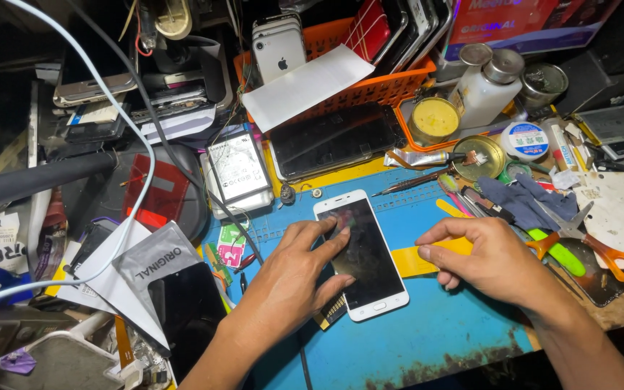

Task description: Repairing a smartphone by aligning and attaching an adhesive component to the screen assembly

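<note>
A white smartphone [367, 249] with a dark screen lies face up on a blue work mat [435, 332]. My left hand [299, 267] rests on the phone's left side, fingers spread over the glass and thumb at its lower edge. My right hand [487, 258] sits just right of the phone, fingers closed on a flat yellow plastic strip [412, 261] whose end reaches the phone's right edge.
An orange basket [370, 83] of phones stands at the back. Orange-handled scissors [601, 253], a toothbrush [451, 189], tweezers [407, 184], small tins [435, 119] and a white bottle [484, 90] crowd the right side. Spare screens [330, 141], packets [154, 269] and cables lie left.
</note>
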